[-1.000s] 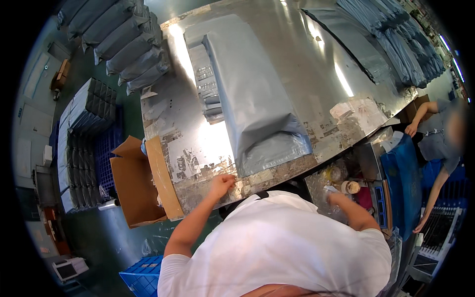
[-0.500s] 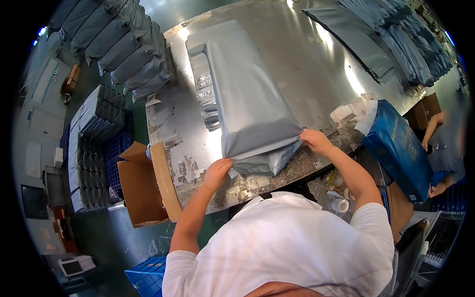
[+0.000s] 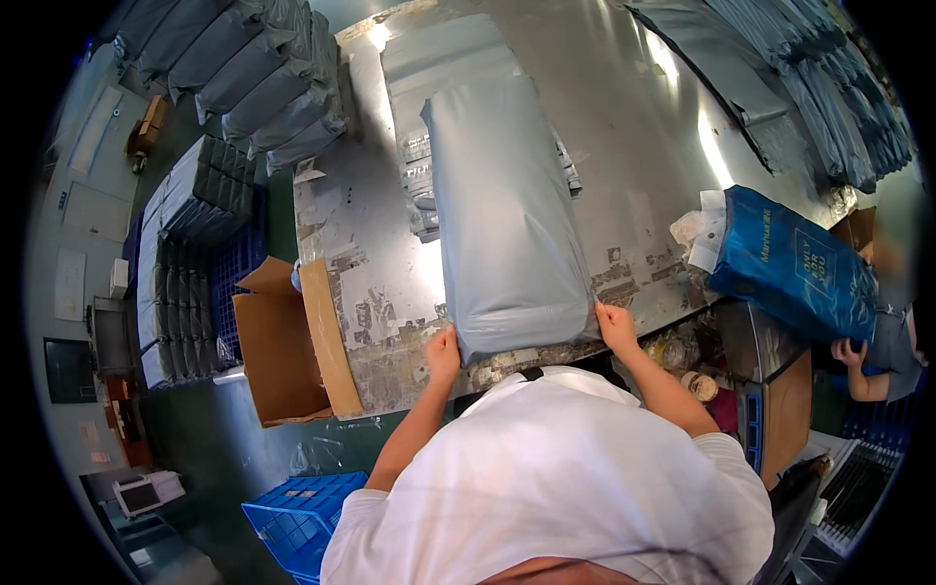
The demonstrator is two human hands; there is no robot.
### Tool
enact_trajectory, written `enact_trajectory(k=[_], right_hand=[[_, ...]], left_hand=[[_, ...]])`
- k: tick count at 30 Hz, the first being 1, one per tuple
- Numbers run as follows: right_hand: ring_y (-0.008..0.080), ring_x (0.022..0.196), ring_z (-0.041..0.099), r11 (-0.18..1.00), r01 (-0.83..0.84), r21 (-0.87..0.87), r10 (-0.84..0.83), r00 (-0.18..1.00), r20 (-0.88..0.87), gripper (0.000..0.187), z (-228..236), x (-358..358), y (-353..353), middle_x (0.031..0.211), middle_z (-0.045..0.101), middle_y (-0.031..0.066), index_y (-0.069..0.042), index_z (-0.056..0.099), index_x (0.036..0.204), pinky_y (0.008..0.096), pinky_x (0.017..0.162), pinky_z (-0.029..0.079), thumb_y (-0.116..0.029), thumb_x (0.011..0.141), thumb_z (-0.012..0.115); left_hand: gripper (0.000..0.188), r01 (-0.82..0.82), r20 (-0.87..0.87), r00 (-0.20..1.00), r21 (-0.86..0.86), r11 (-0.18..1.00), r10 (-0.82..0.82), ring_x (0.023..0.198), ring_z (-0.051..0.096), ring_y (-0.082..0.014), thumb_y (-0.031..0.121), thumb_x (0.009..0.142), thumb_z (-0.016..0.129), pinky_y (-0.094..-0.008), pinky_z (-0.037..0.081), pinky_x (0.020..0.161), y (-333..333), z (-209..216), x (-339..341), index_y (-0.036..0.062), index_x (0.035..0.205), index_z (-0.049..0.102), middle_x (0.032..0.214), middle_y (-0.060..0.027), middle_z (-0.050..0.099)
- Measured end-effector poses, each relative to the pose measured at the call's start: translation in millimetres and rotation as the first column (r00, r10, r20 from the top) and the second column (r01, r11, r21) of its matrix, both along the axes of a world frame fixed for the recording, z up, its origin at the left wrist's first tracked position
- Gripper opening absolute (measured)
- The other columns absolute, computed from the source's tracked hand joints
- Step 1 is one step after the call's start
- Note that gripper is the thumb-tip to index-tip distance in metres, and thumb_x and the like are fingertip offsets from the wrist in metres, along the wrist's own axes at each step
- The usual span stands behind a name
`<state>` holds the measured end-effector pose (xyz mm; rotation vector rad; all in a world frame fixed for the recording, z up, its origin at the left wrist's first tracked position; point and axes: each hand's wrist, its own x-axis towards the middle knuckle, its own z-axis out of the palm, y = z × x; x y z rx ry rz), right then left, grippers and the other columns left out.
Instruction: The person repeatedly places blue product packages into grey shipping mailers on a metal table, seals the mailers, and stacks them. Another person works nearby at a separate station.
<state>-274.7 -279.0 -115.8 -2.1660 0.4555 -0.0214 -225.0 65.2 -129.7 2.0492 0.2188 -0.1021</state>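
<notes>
A full grey plastic mailing bag (image 3: 512, 224) lies lengthwise in front of me, its near end at the table's front edge. My left hand (image 3: 444, 354) is closed on its near left corner. At the near right corner my right hand (image 3: 616, 330) pinches the plastic, fingers closed. The bag's near end looks smooth and rounded; its underside is hidden. Beneath and beyond it lie flat grey bags (image 3: 444, 58), whose crinkled edges show on both sides.
The metal table (image 3: 624, 146) carries grey bags (image 3: 726, 78) at far right. Another person's hand (image 3: 850, 353) holds a blue bag (image 3: 780, 263) at the right. An open cardboard box (image 3: 278, 341) stands left, near stacked grey packages (image 3: 273, 88). A blue crate (image 3: 302, 517) sits lower left.
The grey bag has come toward me, off part of the flat bags. Its loose near flap no longer shows. Both hands keep hold of the corners. The other person's blue bag has tilted flatter.
</notes>
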Motion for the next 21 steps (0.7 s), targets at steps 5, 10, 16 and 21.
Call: enact_trajectory(k=[5, 10, 16, 21], right_hand=[[0.0365, 0.067, 0.055, 0.980, -0.119, -0.158, 0.100, 0.988, -0.120, 0.023, -2, 15, 10, 0.072, 0.057, 0.0156, -0.005, 0.055, 0.078, 0.0428, 0.059, 0.043, -0.027, 0.082, 0.052], [0.0261, 0.095, 0.055, 0.929, 0.165, 0.331, -0.196, 0.979, 0.062, 0.046, -36, 64, 4, 0.110, 0.055, 0.0127, -0.007, 0.044, 0.122, 0.0349, 0.080, 0.043, -0.037, 0.086, 0.049], [0.0279, 0.103, 0.054, 0.235, 0.287, 0.928, 0.120, 0.939, -0.321, 0.062, 55, 85, 31, 0.116, 0.053, 0.0145, -0.006, 0.039, 0.129, 0.0406, 0.089, 0.044, -0.050, 0.086, 0.045], [0.0289, 0.099, 0.057, 0.234, 0.190, 0.954, 0.248, 0.937, -0.248, 0.055, 91, 81, 44, 0.110, 0.055, 0.0155, -0.004, 0.041, 0.125, 0.0438, 0.086, 0.047, -0.034, 0.081, 0.056]], left_hand=[[0.040, 0.082, -0.095, 0.992, 0.041, 0.996, -0.078, 0.048, 0.044, -0.0167, 0.026, 0.090, 0.046, -0.0370, 0.037, 0.050, -1, -20, 6, -0.0051, 0.066, 0.053, 0.049, -0.0123, 0.046], [0.036, 0.115, -0.008, 0.993, 0.071, 0.991, -0.115, 0.078, 0.056, -0.0203, 0.033, 0.090, 0.041, -0.0361, 0.044, 0.068, -2, -8, 52, 0.0013, 0.101, 0.055, 0.088, -0.0151, 0.058], [0.054, -0.343, -0.501, 0.820, -0.818, 0.463, -0.277, 0.099, 0.055, -0.0219, 0.039, 0.086, 0.046, -0.0349, 0.046, 0.085, -37, 40, 73, 0.0041, 0.127, 0.040, 0.116, -0.0138, 0.051], [0.062, -0.037, -0.201, 0.946, -0.848, 0.528, -0.256, 0.105, 0.052, -0.0227, 0.022, 0.080, 0.052, -0.0332, 0.044, 0.087, -12, 127, 62, 0.0045, 0.135, 0.030, 0.123, -0.0140, 0.046]])
